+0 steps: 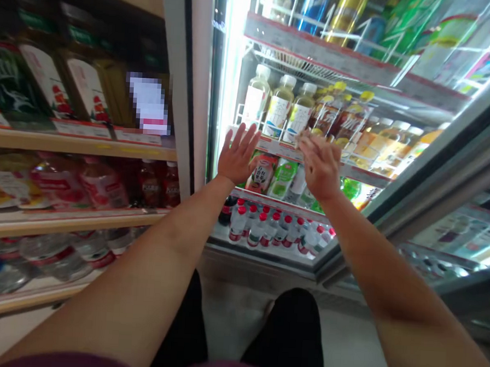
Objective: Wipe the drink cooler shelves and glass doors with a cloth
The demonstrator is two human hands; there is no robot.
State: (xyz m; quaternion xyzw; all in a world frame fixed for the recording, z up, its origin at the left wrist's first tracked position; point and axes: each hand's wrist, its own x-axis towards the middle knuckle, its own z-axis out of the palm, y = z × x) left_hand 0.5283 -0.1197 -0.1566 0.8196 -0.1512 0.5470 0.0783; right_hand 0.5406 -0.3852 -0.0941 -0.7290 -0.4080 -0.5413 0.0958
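Note:
In the head view my left hand (238, 157) is open, fingers spread, at the left end of a shelf in a lit drinks fridge. Whether it touches the shelf edge I cannot tell. My right hand (322, 164) is closed at the front rail (279, 149) of the same shelf, with a small pale bit at its fingertips, too blurred to name. Just behind the hands stand white-capped bottles (278, 108) with pale labels. Yellow-capped dark bottles (350, 120) are beyond my right hand. Below, a red drink pack (262, 172) and a green one (283, 178) sit between my hands.
Red-capped water bottles (257, 230) line the fridge's bottom level. Cans (314, 11) fill the upper shelf behind a wire guard. The metal door frame (395, 208) runs along the right. At left, wooden shelves (78, 143) hold more bottles, beside a fridge post (188, 87).

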